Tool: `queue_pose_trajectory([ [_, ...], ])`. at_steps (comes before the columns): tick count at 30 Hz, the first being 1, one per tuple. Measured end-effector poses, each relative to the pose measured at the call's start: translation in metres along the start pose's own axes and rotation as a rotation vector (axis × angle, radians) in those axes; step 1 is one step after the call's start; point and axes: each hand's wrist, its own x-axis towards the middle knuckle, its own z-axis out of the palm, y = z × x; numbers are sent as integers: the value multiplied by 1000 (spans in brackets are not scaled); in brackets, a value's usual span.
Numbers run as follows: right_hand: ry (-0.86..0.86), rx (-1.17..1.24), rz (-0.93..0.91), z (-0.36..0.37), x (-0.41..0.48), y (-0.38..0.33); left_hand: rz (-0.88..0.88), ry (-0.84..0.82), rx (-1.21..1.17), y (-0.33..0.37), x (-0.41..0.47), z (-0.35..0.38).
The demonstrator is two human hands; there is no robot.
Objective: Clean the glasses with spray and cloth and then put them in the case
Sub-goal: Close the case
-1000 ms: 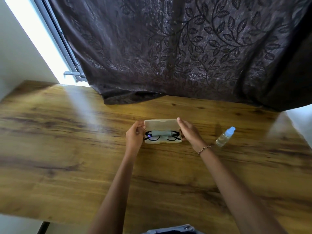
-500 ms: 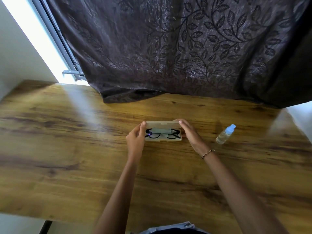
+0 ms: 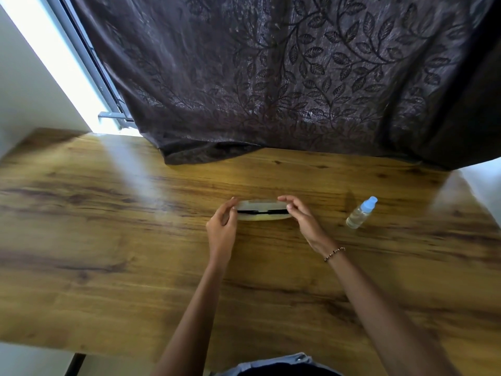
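Wooden table (image 3: 113, 240) under a dark leaf-patterned curtain (image 3: 271, 77): both hands at a nearly closed case.

Left hand (image 3: 222, 229) pinches the case (image 3: 261, 211) at its 9 o'clock end, right hand (image 3: 301, 218) at 3 o'clock; black glasses (image 3: 261, 211) show through the slit. Spray bottle (image 3: 360, 213) stands farther toward 3 o'clock, apart.

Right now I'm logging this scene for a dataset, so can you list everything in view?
case: 1, beige, mid table, lid nearly shut
glasses: 1, black, inside the case, seen through the gap
spray bottle: 1, clear with pale blue cap, right of the case
table: 1, brown wood
curtain: 1, dark, leaf pattern, far edge
window frame: 1, grey, far left
bracelet: 1, beaded, right wrist
hands: left and right, at the ends of the case
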Motion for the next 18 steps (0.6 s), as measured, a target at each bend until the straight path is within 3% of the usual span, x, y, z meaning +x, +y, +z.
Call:
queue_pose_trajectory([
  [12,105,138,130,4,-6,1,-78,-74,-126,-2,-3,0],
  [18,105,539,201,1,-7,-4,-265,-131,-180,4,3,5],
])
